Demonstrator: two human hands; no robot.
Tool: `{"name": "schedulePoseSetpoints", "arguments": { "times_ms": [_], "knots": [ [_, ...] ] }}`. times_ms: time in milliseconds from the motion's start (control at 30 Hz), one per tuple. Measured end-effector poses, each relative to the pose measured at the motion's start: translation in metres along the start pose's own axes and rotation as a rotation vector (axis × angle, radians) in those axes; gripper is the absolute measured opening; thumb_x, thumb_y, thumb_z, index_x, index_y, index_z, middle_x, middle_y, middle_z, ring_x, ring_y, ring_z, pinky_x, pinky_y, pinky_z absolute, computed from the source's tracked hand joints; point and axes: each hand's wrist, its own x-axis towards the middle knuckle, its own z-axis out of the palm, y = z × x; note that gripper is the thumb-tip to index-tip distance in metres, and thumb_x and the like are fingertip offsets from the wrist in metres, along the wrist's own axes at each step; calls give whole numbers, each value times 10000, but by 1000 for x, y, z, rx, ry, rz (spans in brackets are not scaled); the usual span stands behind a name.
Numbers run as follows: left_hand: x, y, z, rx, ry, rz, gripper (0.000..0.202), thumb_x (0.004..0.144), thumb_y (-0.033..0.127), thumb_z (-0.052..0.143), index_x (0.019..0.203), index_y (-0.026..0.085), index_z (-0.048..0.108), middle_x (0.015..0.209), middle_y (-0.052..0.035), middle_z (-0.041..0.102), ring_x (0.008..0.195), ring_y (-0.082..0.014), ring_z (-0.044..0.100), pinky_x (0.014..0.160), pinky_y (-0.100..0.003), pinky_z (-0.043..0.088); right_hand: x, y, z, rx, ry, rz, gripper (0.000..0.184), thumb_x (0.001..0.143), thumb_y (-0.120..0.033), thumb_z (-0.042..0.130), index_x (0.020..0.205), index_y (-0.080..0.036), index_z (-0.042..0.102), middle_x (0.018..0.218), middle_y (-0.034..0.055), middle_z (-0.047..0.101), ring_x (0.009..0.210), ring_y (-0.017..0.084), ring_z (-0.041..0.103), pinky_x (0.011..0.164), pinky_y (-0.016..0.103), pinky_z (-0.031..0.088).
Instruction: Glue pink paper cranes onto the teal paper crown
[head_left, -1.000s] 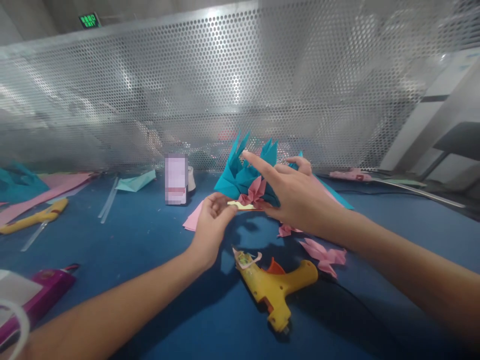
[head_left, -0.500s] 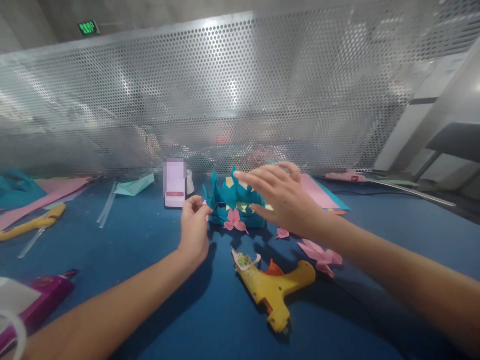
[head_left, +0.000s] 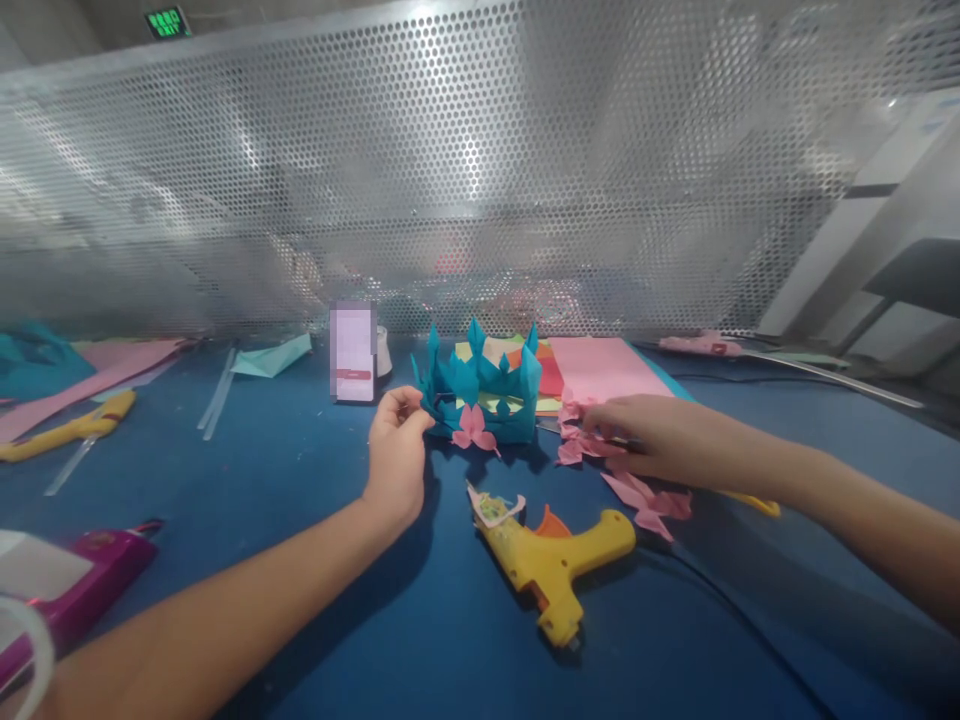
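A teal paper crown [head_left: 484,385] stands on the blue table [head_left: 285,470], with a pink paper flower [head_left: 474,428] stuck on its front. My left hand [head_left: 395,450] rests by the crown's left side, fingers curled and pinching its edge. To the right, my right hand [head_left: 645,435] lies low on the table, fingers closed on small pink paper flowers [head_left: 574,445]. More pink folded flowers [head_left: 651,500] lie just below that hand. A yellow glue gun [head_left: 551,560] lies on the table in front of the crown, between my arms.
Sheets of pink paper [head_left: 600,368] and other colours lie behind the crown. A phone [head_left: 352,352] stands left of it. A second yellow glue gun [head_left: 71,428], glue sticks [head_left: 217,402], a purple tool [head_left: 82,588] and paper scraps lie left. A perforated metal screen [head_left: 480,170] backs the table.
The crown went from held tilted up to standing on the table. My right hand left it and dropped right onto the pink flowers. My left hand stayed at the crown's left edge.
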Motion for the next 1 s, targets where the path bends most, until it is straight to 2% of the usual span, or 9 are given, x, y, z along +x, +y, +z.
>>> {"name": "schedulePoseSetpoints", "arguments": {
  "times_ms": [167, 267, 400, 467, 567, 700, 800, 867, 1000],
  "knots": [
    [-8, -2, -2, 25, -59, -2, 221, 579, 49, 521, 751, 187, 522, 699, 46, 442, 667, -93, 402, 628, -205, 328, 0, -5, -5, 33, -14, 21, 154, 840, -278, 471, 837, -207, 607, 755, 40, 619, 640, 179, 537, 549, 269, 354],
    [-17, 2, -4, 43, -185, 5, 188, 611, 56, 530, 743, 189, 513, 691, 51, 442, 671, -89, 412, 644, -199, 338, -1, -6, -16, 70, -48, 36, 157, 824, -328, 492, 822, -206, 591, 738, 31, 598, 628, 172, 517, 534, 260, 346],
    [-23, 5, -10, 183, -303, 21, 107, 690, 122, 540, 767, 183, 498, 749, 36, 464, 712, -94, 438, 686, -212, 359, -5, -2, -29, 137, -67, 41, 228, 792, -400, 541, 944, -233, 575, 844, 27, 609, 723, 186, 544, 596, 268, 390],
    [-20, 6, -12, 326, -304, 113, 126, 719, 160, 548, 832, 184, 496, 806, 20, 479, 740, -102, 452, 717, -233, 373, -5, -1, -29, 135, -56, 50, 232, 781, -396, 556, 948, -236, 577, 860, 28, 614, 742, 194, 550, 611, 276, 395],
    [-11, 9, -10, 590, -293, 389, 346, 689, 190, 622, 988, 198, 449, 962, -15, 498, 784, -113, 477, 744, -256, 393, -3, -3, -23, 36, -18, 39, 157, 793, -326, 542, 887, -211, 592, 825, 41, 622, 728, 201, 553, 600, 284, 379],
    [-2, 10, -5, 677, -413, 316, 489, 696, 200, 614, 1080, 226, 313, 1134, -56, 482, 521, -37, 457, 513, -215, 392, 1, -11, -16, -97, 121, -74, 170, 807, -313, 554, 915, -203, 624, 863, 56, 642, 776, 222, 564, 666, 322, 378],
    [1, 8, -4, 733, -496, 281, 585, 702, 197, 604, 1169, 239, 254, 1177, -72, 480, 455, -9, 449, 495, -205, 386, 7, -27, -20, -62, 319, -93, 150, 842, -310, 531, 796, -191, 610, 753, 35, 638, 734, 200, 563, 653, 307, 382],
    [5, 7, -3, 792, -534, 311, 629, 698, 191, 607, 1214, 238, 250, 1149, -72, 508, 458, -14, 462, 505, -204, 378, 15, -43, -21, -31, 464, -203, 103, 842, -261, 537, 894, -188, 587, 862, 37, 648, 839, 198, 562, 742, 309, 393],
    [16, 8, 0, 909, -590, 401, 678, 683, 136, 594, 1263, 219, 255, 952, -24, 573, 487, -58, 473, 503, -210, 349, 41, -74, -13, -94, 509, -227, 40, 812, -182, 535, 851, -188, 541, 795, 37, 625, 764, 192, 552, 687, 301, 410]
  ]
}}
